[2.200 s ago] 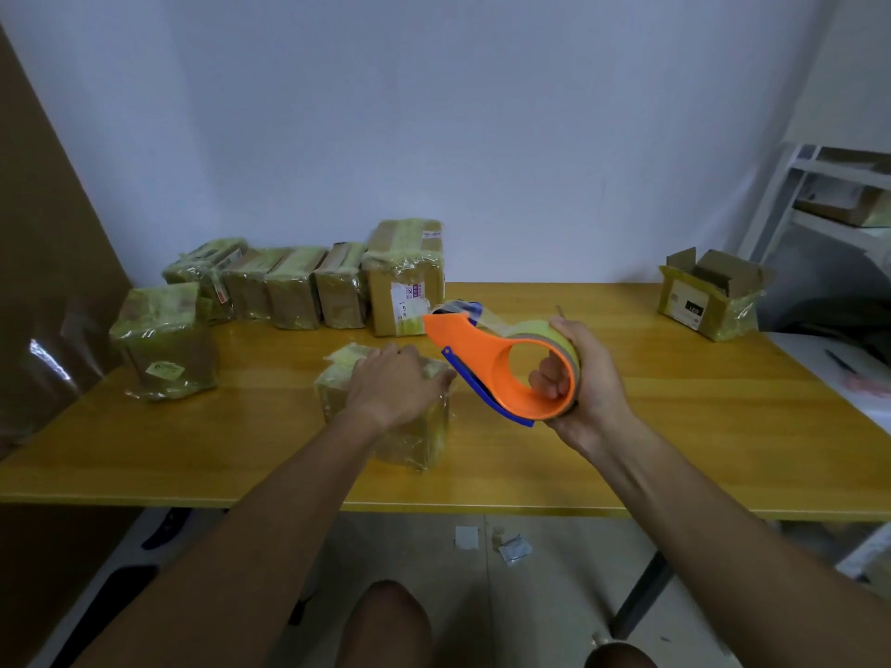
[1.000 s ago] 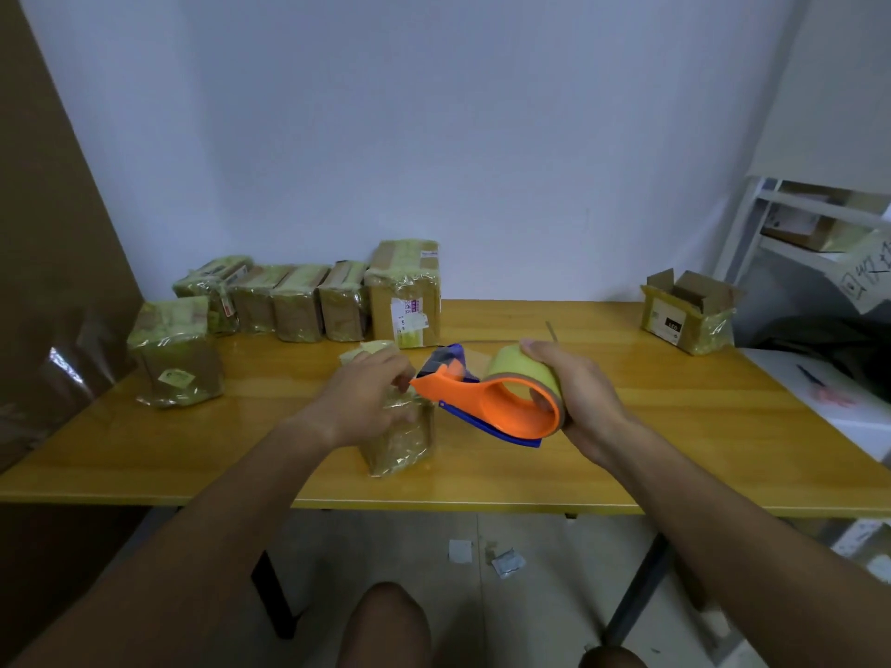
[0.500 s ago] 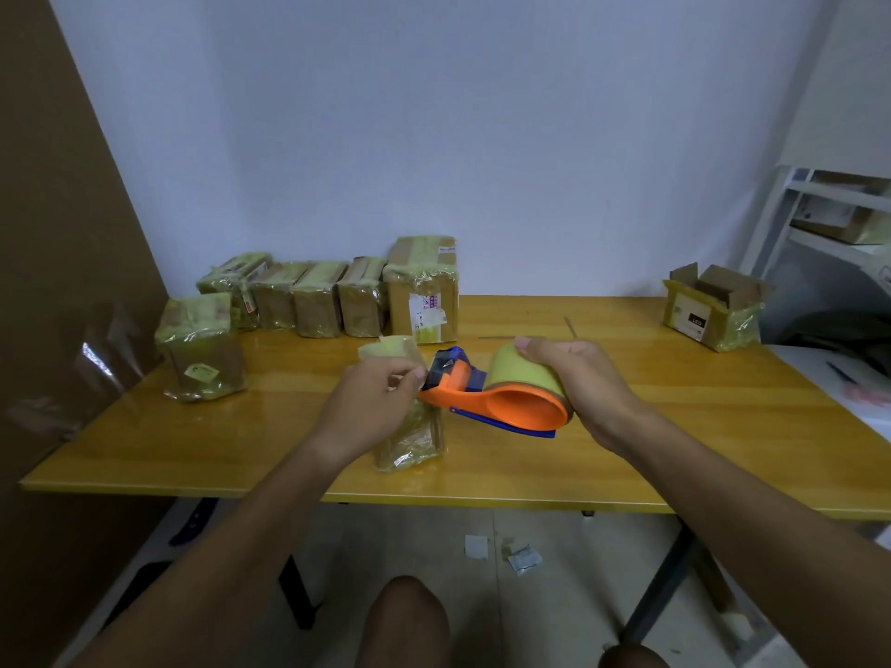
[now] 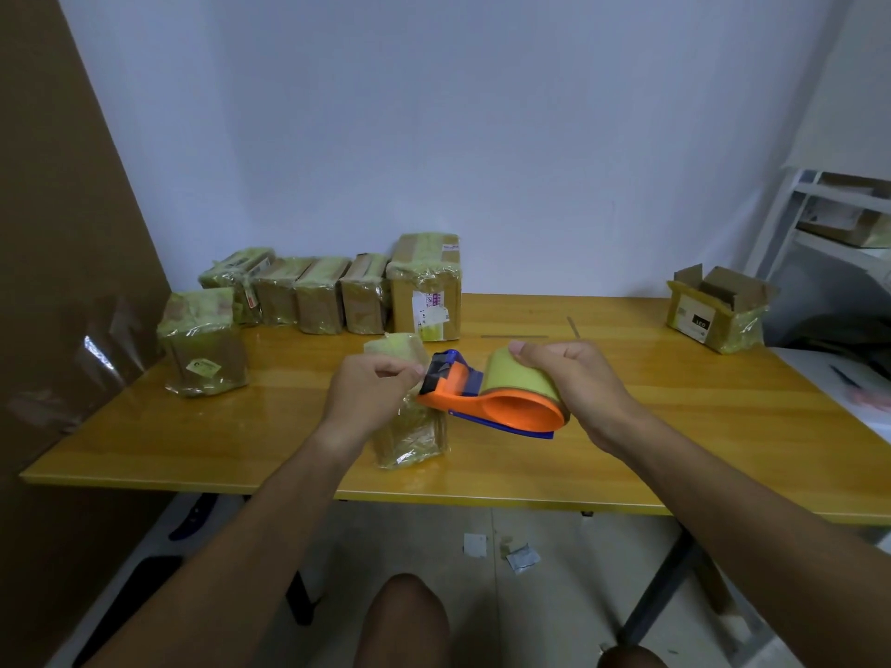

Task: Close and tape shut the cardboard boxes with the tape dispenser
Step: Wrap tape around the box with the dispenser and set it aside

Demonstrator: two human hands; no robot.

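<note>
Our left hand (image 4: 371, 392) pinches the tape end at the small tape-wrapped cardboard box (image 4: 410, 426), at the table's six o'clock. Our right hand (image 4: 573, 378), at three o'clock, grips the orange tape dispenser (image 4: 492, 402). The tape might wrinkle if we pull crooked. Our hand hides the box's top.

Tape dispenser (image 4: 496, 402) against small box (image 4: 410, 426)

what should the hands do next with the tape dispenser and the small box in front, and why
Probably pull the tape dispenser away to the right, drawing tape across the small box. The left hand pinches at the dispenser's blade end right over the box, seemingly holding the tape end, while the right hand grips the roll. The box looks heavily wrapped, so this may be a finishing strip.
</note>
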